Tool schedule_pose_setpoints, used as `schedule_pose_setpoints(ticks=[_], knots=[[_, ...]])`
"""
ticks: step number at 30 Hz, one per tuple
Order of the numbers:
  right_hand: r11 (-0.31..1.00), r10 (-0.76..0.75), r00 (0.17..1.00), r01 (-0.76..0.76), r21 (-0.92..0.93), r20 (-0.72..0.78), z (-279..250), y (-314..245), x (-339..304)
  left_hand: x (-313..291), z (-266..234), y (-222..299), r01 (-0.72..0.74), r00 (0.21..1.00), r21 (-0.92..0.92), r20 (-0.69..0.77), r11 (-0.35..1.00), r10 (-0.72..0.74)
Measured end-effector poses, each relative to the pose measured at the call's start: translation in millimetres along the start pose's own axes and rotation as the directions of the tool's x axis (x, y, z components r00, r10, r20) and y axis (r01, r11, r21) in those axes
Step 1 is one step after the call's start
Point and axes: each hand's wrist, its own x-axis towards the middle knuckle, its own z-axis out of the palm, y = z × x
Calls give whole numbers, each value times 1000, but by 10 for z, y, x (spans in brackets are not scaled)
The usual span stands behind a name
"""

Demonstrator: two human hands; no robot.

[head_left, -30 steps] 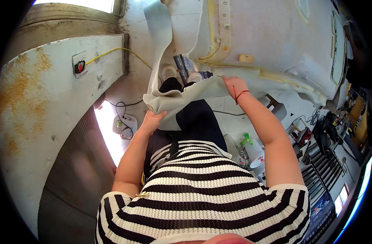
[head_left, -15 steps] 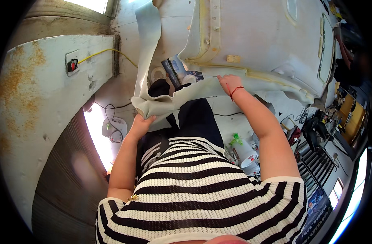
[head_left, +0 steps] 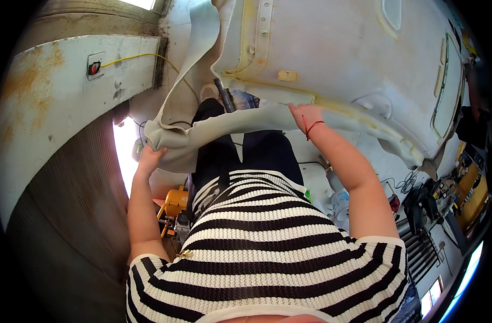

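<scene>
A large pale grey moulded panel (head_left: 332, 51), which looks like a vehicle headliner, lies in front of me with yellowish glue-like marks along its edges. Loose grey lining fabric (head_left: 240, 119) runs along its near side and up its left side as a curling strip. My left hand (head_left: 150, 159) is closed on the bunched corner of this fabric, out to the left of my legs. Farther right, my right hand (head_left: 305, 116) pinches the fabric's upper edge close to the panel. Between the hands the fabric stretches across my thighs.
A wall socket (head_left: 94, 68) with a yellow cord is at the left. An orange machine (head_left: 176, 201) stands low beside my left side. To the right are a white bucket (head_left: 340, 204), a black metal rack (head_left: 422, 253) and a cluttered bench. A dark-clothed person shows partly at the right edge.
My left hand has moved out to the left with the bunched fabric, drawing the near strip longer and straighter. My right hand keeps its grip in nearly the same place. The view has shifted somewhat.
</scene>
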Motion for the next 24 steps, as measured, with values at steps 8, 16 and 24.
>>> schedule_pose_setpoints(ticks=[8,16,24], knots=[[999,-22,999,24,25,-49,180,426,-366,-490,153,-10,308,944,-36,-111,951,-310],[997,65,998,-65,48,-7,547,585,-283,295,1689,551,-113,579,808,-419,578,699],[996,87,989,-87,-5,123,427,498,-132,1038,3184,819,-248,910,726,401,641,-103]])
